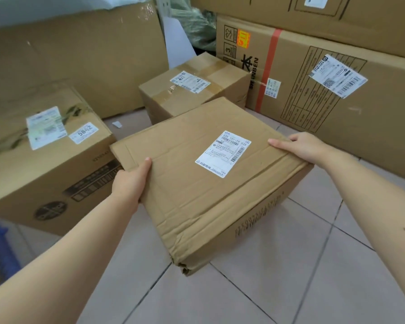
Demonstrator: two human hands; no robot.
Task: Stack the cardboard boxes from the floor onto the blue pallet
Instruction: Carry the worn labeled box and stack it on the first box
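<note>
Bare tiled floor (255, 288) lies open in the near middle and near right. A flat box (204, 183) fills the centre. On the left a labelled box (45, 160) stands just beside it, a narrow strip of floor between. Beyond, a small taped box (192, 90) and tall cartons (337, 94) on the far right wall the space in.
</note>
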